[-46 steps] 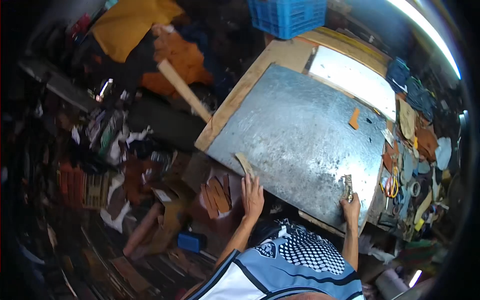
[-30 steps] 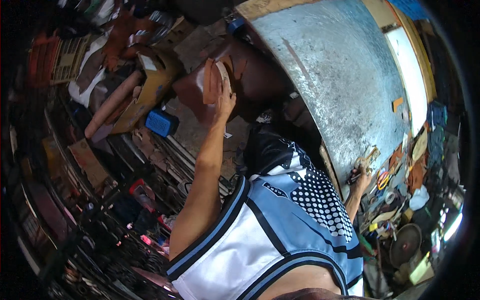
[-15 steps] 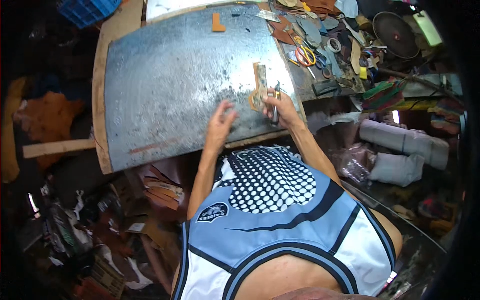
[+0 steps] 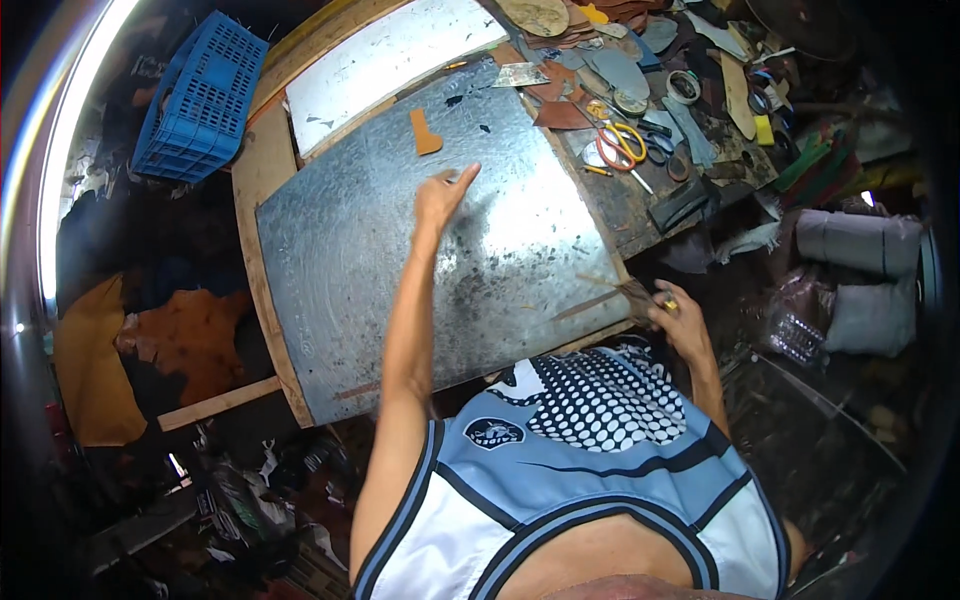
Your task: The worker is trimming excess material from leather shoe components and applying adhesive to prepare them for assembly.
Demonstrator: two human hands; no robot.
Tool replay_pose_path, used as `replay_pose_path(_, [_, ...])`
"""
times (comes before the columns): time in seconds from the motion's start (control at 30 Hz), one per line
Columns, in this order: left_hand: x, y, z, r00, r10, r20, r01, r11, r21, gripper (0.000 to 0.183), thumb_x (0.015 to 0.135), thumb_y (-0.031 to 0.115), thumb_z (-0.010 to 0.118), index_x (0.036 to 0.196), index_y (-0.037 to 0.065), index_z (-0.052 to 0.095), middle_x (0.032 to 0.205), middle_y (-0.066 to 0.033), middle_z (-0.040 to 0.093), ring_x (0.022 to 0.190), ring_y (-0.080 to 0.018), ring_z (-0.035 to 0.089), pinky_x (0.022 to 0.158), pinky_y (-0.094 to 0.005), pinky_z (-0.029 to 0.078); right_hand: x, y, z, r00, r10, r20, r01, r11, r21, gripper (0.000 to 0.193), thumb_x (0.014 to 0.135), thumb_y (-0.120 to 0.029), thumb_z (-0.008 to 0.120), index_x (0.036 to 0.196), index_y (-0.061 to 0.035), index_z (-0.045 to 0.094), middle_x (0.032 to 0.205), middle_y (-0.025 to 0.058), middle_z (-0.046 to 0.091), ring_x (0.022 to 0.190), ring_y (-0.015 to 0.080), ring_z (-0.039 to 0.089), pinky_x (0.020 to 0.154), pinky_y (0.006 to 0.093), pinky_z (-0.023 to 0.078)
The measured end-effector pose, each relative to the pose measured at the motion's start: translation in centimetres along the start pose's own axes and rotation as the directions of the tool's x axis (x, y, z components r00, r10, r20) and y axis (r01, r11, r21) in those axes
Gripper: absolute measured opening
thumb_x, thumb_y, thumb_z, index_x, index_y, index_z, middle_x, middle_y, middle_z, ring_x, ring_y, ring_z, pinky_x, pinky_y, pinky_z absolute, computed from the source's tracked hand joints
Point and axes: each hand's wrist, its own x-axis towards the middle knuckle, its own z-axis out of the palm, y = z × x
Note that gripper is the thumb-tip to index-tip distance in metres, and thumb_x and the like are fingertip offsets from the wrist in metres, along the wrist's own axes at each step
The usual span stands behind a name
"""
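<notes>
Compared with half a second ago, the left hand (image 4: 438, 205) has moved from the near part of the surface (image 4: 335, 270) toward its far side, while the right hand (image 4: 682, 325) has swung from above the metal out past the near right corner. The view has turned too, so the blue plastic crate (image 4: 205, 100) now shows whole at the upper left.

The left hand is just short of the tan L-shaped leather piece (image 4: 424, 134), its thumb stretched out and its fingers loosely bent; no contact with the leather can be made out. That piece lies flat toward the far edge of the metal top, where it lay before, near a few black scraps. The right hand is curled around a small item with a yellow part (image 4: 671, 304), too blurred to name. Just beside it, a blurred brown strip (image 4: 588, 306) reaches over the near right corner.

A white board (image 4: 390, 62) lies beyond the metal. To the right, scissors (image 4: 628, 146) with yellow and orange handles, a roll of tape (image 4: 683, 87) and a long tan sole-shaped piece (image 4: 738, 96) lie among leather offcuts.
</notes>
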Motion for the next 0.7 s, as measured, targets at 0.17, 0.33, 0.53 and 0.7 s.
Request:
replay_pose_path(0.17, [8.6,-3.9,-0.7,0.96,-0.189,-0.205,0.226,0.958,0.175,0.049,0.08,0.053,0.066,0.091,0.006,0.075,0.091,-0.0197,0.072,0.086,-0.0335,0.07,0.076,-0.0448,0.054,-0.9,5.2,-6.3,0.97,0.156,-0.185,-0.163,0.986,-0.024,0.027,0.089,-0.011,0.064,0.111,0.0031,0.059,0.065,0.0018,0.057,0.05,0.0084,0.054,0.041,0.0204,0.037])
replay_pose_path(0.33, [15.3,-5.0,4.1,0.921,-0.296,-0.253,0.347,0.918,0.191,0.032,0.081,0.025,0.064,0.103,0.002,0.072,0.103,-0.0162,0.071,0.099,-0.0311,0.069,0.084,-0.0423,0.054,0.9,6.7,-5.7,0.941,0.127,-0.314,-0.105,0.991,0.086,0.032,0.09,-0.011,0.066,0.116,0.0052,0.058,0.078,0.005,0.063,0.053,0.0092,0.058,0.043,0.0197,0.04])
replay_pose_path(0.53, [12.9,-6.9,0.8,0.886,-0.435,-0.159,0.411,0.897,-0.16,0.034,0.08,0.032,0.072,0.097,0.003,0.073,0.089,-0.016,0.072,0.083,-0.0267,0.071,0.071,-0.0383,0.056,8.8,-0.5,1.4,0.999,0.033,-0.034,-0.03,0.995,0.093,0.034,0.091,-0.012,0.066,0.118,0.0056,0.055,0.084,0.0086,0.066,0.06,0.012,0.063,0.045,0.0201,0.043])
replay_pose_path(0.7, [-0.4,-3.2,0.2,0.991,-0.131,0.001,0.088,0.657,-0.749,0.028,0.095,0.026,0.061,0.102,0.001,0.069,0.086,-0.0065,0.072,0.071,-0.0124,0.066,0.058,-0.0279,0.051,12.3,-5.7,8.9,0.958,-0.02,0.286,-0.015,0.993,0.118,0.036,0.09,-0.011,0.066,0.119,0.0062,0.055,0.083,0.0097,0.069,0.065,0.0131,0.067,0.046,0.0201,0.045])
